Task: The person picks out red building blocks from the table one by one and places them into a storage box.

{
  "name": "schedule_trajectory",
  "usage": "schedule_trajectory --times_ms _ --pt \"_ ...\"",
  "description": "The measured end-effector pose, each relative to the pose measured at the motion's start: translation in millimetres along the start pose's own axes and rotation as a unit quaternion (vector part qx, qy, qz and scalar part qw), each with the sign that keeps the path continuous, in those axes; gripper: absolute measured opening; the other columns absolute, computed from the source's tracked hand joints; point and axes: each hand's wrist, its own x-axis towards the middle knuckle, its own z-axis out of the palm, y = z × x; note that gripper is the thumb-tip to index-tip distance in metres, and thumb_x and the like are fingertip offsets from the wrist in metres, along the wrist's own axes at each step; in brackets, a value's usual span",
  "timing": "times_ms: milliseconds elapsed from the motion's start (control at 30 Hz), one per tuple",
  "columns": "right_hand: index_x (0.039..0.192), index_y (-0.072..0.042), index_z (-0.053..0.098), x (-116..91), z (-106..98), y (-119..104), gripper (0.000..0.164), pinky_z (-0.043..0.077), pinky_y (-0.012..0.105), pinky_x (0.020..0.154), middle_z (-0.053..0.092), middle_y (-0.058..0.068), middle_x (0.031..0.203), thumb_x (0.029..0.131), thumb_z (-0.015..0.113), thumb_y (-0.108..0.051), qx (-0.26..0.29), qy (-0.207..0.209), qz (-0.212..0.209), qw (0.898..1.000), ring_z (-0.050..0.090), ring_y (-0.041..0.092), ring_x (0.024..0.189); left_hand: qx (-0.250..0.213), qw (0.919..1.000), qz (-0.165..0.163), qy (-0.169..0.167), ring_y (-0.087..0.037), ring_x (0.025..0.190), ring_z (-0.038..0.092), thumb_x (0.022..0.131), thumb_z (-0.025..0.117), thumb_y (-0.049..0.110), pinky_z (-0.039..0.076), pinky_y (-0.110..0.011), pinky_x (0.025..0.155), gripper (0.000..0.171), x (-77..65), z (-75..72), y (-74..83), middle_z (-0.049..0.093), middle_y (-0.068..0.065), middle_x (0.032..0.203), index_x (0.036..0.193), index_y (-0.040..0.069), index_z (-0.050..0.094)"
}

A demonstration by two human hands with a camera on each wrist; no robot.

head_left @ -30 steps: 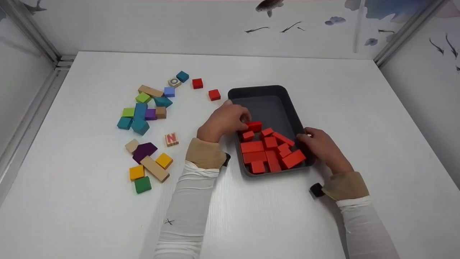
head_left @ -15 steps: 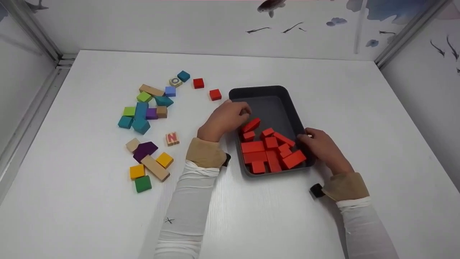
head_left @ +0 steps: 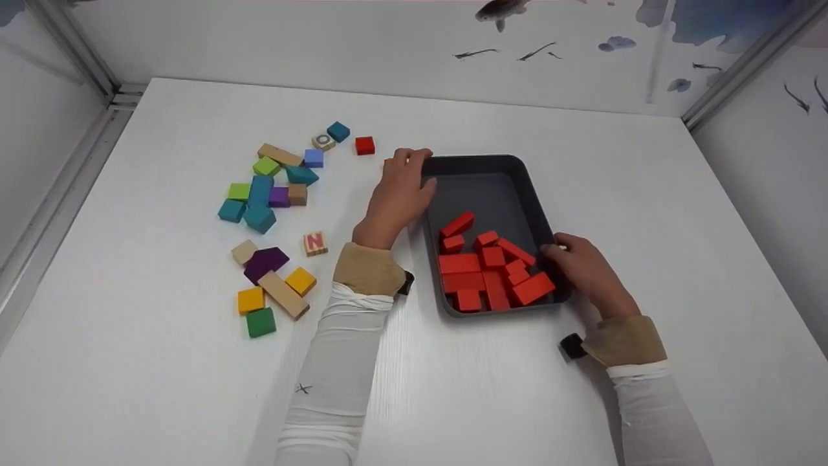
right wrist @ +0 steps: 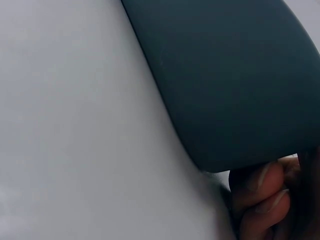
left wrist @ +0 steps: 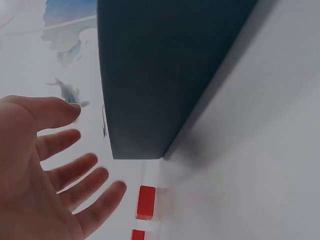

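A dark grey tray (head_left: 482, 194) lies on the white table, with several red wooden blocks (head_left: 460, 263) gathered in its near half. My left hand (head_left: 398, 194) hovers at the tray's far left corner, holding nothing. In the left wrist view its fingers (left wrist: 102, 212) are spread, beside the tray wall (left wrist: 165, 75). A red block (left wrist: 146, 202) sits on the table just past them, mostly hidden by the hand in the head view. Another red block (head_left: 365, 145) lies farther back. My right hand (head_left: 585, 268) grips the tray's right rim, thumb on top and fingers (right wrist: 270, 180) curled outside.
To the left lie loose blocks: teal (head_left: 260, 219), lime (head_left: 266, 166), purple (head_left: 266, 264), yellow (head_left: 251, 300), green (head_left: 261, 322), plain wood (head_left: 283, 294) and a letter block (head_left: 315, 243). White wall panels (head_left: 388, 52) with painted fish bound the table behind.
My left hand has let go of a red block inside the tray, which now leans at a slant, and has moved away to the tray's far left corner. My right hand keeps its grip.
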Motion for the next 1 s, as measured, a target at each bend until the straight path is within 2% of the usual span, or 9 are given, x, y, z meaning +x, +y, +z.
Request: schedule_trajectory --times_ms 200,333,467,533,633,700,833,933,1000 --pt "0.126 -0.003 0.059 1 1 1 0.043 0.045 0.047 0.106 0.059 0.021 0.133 0.106 0.043 -0.037 0.001 0.000 0.001 1.000 0.051 0.032 0.117 -0.023 0.9983 -0.043 -0.033 -0.027 0.158 0.021 0.107 0.055 0.024 0.031 -0.041 0.127 0.066 5.4 -5.8 -23.0 0.015 -0.007 0.174 0.165 0.018 0.025" --pt "0.125 -0.003 0.058 2 1 1 0.043 0.045 0.045 0.102 0.058 0.020 0.128 0.106 0.043 -0.037 0.001 0.000 0.002 1.000 0.051 0.031 0.114 -0.038 0.9963 -0.054 -0.056 -0.027 0.162 0.011 0.106 0.056 0.026 0.023 -0.043 0.130 0.071 7.8 -8.8 -39.4 0.006 -0.006 0.176 0.167 0.018 0.020" --pt "0.134 -0.003 0.057 1 -1 1 0.049 0.044 0.053 0.111 0.056 0.022 0.138 0.107 0.042 -0.040 0.005 -0.007 0.007 1.000 0.050 0.033 0.121 -0.020 0.9958 -0.044 -0.078 -0.027 0.163 0.004 0.105 0.056 0.027 0.016 -0.046 0.132 0.072 10.7 -6.6 -47.4 0.001 -0.004 0.177 0.167 0.020 0.020" --pt "0.134 -0.002 0.056 0 -3 1 0.050 0.044 0.052 0.111 0.055 0.023 0.139 0.107 0.041 -0.041 0.004 -0.004 0.008 1.000 0.050 0.034 0.122 -0.011 0.9954 -0.029 -0.090 -0.029 0.163 0.000 0.105 0.056 0.027 0.012 -0.049 0.132 0.072 13.4 -4.7 -47.3 -0.001 -0.005 0.177 0.167 0.021 0.021" --pt "0.129 -0.001 0.057 -2 -6 2 0.046 0.047 0.045 0.100 0.057 0.022 0.130 0.107 0.041 -0.038 0.001 0.008 0.006 1.000 0.051 0.032 0.115 -0.004 0.9940 -0.008 -0.109 -0.034 0.163 -0.005 0.103 0.055 0.029 0.008 -0.053 0.132 0.072 18.2 -2.4 -44.6 -0.005 -0.007 0.177 0.167 0.021 0.022" --pt "0.125 -0.001 0.057 -3 -7 3 0.043 0.045 0.039 0.093 0.057 0.021 0.124 0.107 0.041 -0.037 0.001 0.014 0.005 1.000 0.051 0.031 0.110 -0.005 0.9929 -0.005 -0.118 -0.036 0.162 -0.009 0.103 0.056 0.031 0.006 -0.053 0.132 0.073 20.8 -2.1 -43.6 -0.008 -0.007 0.177 0.167 0.022 0.023" --pt "0.132 -0.001 0.056 -2 -3 2 0.047 0.047 0.046 0.104 0.056 0.023 0.135 0.107 0.042 -0.038 0.009 0.002 0.012 1.000 0.051 0.032 0.118 0.003 0.9915 -0.025 -0.128 -0.037 0.162 -0.013 0.103 0.056 0.033 0.001 -0.053 0.132 0.075 22.8 -2.9 -46.9 -0.011 -0.006 0.176 0.167 0.023 0.020" --pt "0.141 -0.002 0.053 -1 0 0 0.052 0.040 0.055 0.117 0.051 0.024 0.148 0.107 0.041 -0.040 0.015 -0.008 0.023 1.000 0.048 0.035 0.128 0.006 0.9916 -0.032 -0.125 -0.037 0.162 -0.014 0.102 0.056 0.033 -0.002 -0.052 0.132 0.076 23.2 -3.6 -50.3 -0.012 -0.006 0.176 0.168 0.024 0.019" --pt "0.143 -0.002 0.052 0 1 0 0.054 0.037 0.058 0.119 0.049 0.025 0.151 0.107 0.041 -0.040 0.017 -0.011 0.027 0.999 0.047 0.037 0.131 0.007 0.9916 -0.032 -0.125 -0.037 0.162 -0.015 0.102 0.056 0.034 -0.005 -0.052 0.131 0.074 23.2 -3.7 -51.9 -0.011 -0.006 0.176 0.167 0.024 0.022"
